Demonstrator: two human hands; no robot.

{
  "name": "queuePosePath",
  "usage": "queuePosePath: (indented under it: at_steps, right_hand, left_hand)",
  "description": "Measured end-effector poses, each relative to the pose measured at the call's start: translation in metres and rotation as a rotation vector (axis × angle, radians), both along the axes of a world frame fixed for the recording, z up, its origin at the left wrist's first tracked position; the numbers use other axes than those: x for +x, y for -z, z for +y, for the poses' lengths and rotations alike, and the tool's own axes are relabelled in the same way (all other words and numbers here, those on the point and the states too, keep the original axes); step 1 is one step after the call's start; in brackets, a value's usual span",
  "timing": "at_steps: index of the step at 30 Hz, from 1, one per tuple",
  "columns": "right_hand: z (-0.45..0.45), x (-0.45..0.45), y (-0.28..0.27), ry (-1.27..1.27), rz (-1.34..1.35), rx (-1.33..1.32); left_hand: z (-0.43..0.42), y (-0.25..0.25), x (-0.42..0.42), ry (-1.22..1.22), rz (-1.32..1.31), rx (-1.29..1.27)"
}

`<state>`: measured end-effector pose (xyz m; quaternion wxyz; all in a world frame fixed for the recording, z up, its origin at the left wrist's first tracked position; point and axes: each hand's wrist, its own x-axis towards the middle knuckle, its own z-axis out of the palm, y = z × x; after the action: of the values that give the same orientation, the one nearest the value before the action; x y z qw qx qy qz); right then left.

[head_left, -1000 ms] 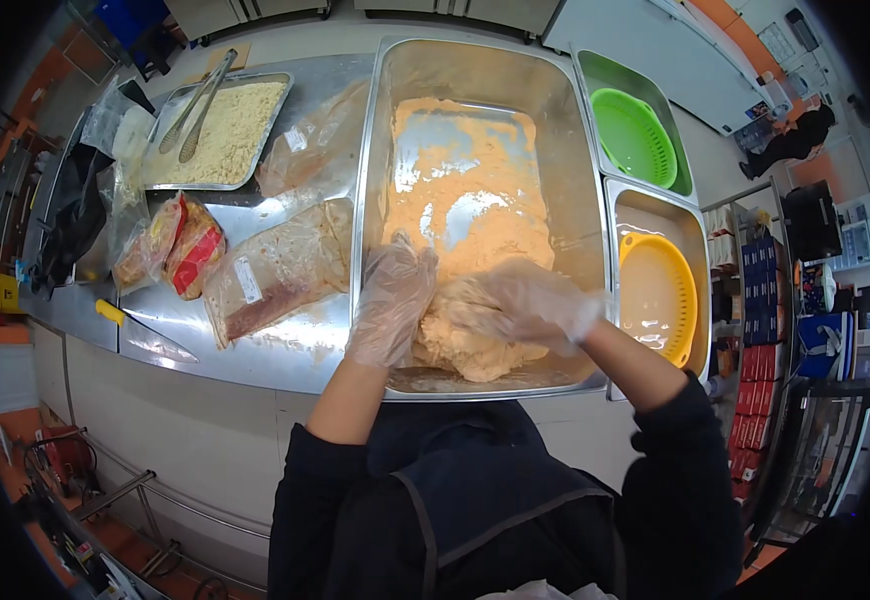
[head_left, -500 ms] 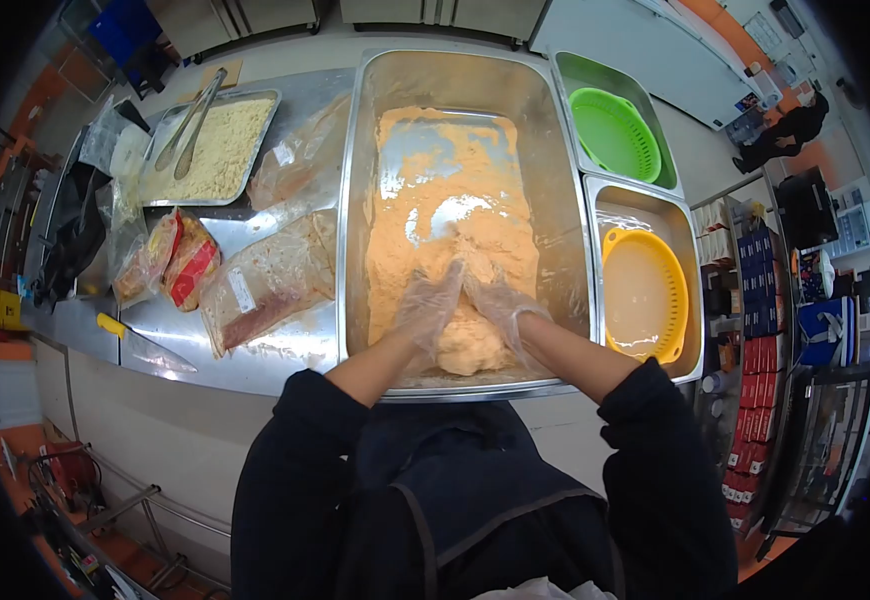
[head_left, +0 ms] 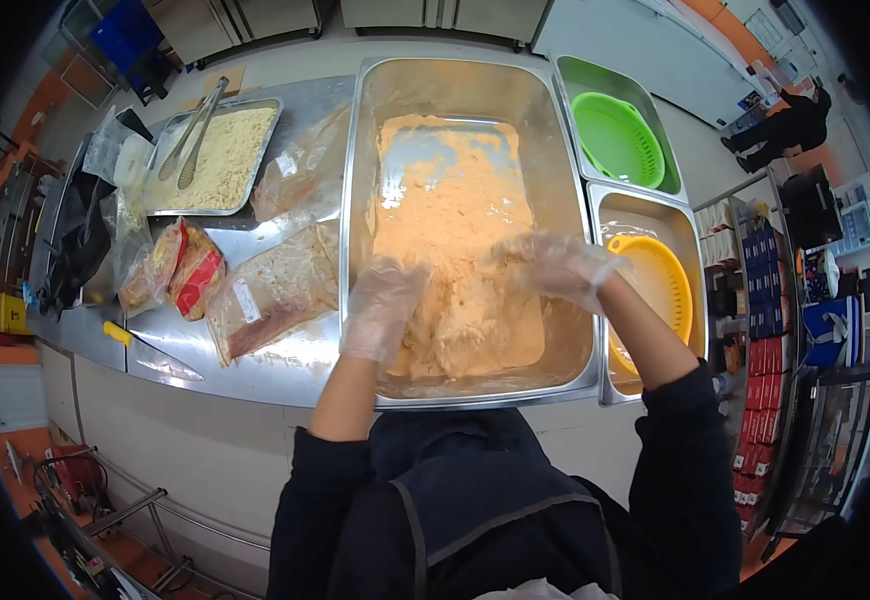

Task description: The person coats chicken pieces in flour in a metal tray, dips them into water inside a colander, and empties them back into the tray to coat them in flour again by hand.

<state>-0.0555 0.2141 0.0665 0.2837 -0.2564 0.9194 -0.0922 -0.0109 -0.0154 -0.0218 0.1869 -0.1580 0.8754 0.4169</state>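
Note:
A deep steel pan (head_left: 353,200) holds a wet, orange batter-like mixture (head_left: 455,230), with a thicker lump (head_left: 465,335) near its front. My left hand (head_left: 385,305), in a clear plastic glove, is at the left side of the mixture, beside the lump, fingers loosely apart. On the right, my gloved right hand (head_left: 560,268) hovers low over the mixture, its fingers stretched leftward and slightly blurred. Some orange mix clings to those fingertips. Neither hand visibly grips anything, and the two are apart.
Left of the pan lie packs of meat (head_left: 270,290), a bagged red-labelled food pack (head_left: 195,270), a yellow-handled knife (head_left: 155,355) and a crumb tray (head_left: 240,150) with tongs (head_left: 200,130). Green (head_left: 617,140) and yellow baskets (head_left: 670,300) sit at right. Another person (head_left: 785,125) stands far off.
My hands were together at the lump; now they have separated, left hand outward to the left, right hand up and right. The lump looks flatter and spread.

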Motion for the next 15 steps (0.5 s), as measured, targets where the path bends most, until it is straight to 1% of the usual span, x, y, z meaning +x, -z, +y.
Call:
queuePosePath:
  at_steps: [1,3,4,5,6,7,9,10,12,13,14,15]
  right_hand:
    - [-0.009,-0.017,0.012,-0.055,0.043,0.199]
    - [-0.022,-0.038,0.027,0.283,0.068,0.3]
    - [-0.022,-0.046,0.051,0.277,0.074,0.304]
    - [-0.021,-0.056,0.089,0.123,0.258,0.294]
    - [-0.021,-0.066,0.119,-0.034,0.44,0.278]
    - [-0.024,-0.072,0.139,-0.048,0.438,0.277]
    - [-0.03,-0.082,0.175,-0.445,0.898,0.423]
    - [-0.032,-0.086,0.189,-0.644,1.131,0.485]
    - [-0.033,-0.082,0.214,-1.034,1.578,0.588]
    - [-0.031,-0.08,0.218,-1.23,1.803,0.637]
    - [-0.028,-0.074,0.213,-1.257,1.766,0.609]
    - [-0.024,-0.066,0.204,-1.269,1.672,0.547]
  left_hand:
    - [0.0,-0.001,0.002,-0.003,0.003,0.0]
    - [0.003,-0.001,0.012,0.386,0.497,-0.55]
    - [0.002,0.014,0.007,0.376,0.5,-0.547]
    - [0.0,0.041,0.0,0.431,0.442,-0.475]
    - [-0.004,0.057,-0.005,0.483,0.383,-0.403]
    - [-0.012,0.059,-0.001,0.47,0.377,-0.401]
    - [-0.025,0.064,0.014,0.086,0.24,0.598]
    - [-0.024,0.051,0.013,0.073,0.241,0.6]
    - [-0.019,0.028,0.012,0.043,0.162,0.663]
    - [-0.022,0.049,0.006,0.043,0.157,0.665]
    - [-0.026,0.087,-0.003,0.078,0.395,0.645]
    - [-0.027,0.108,-0.01,0.112,0.632,0.623]
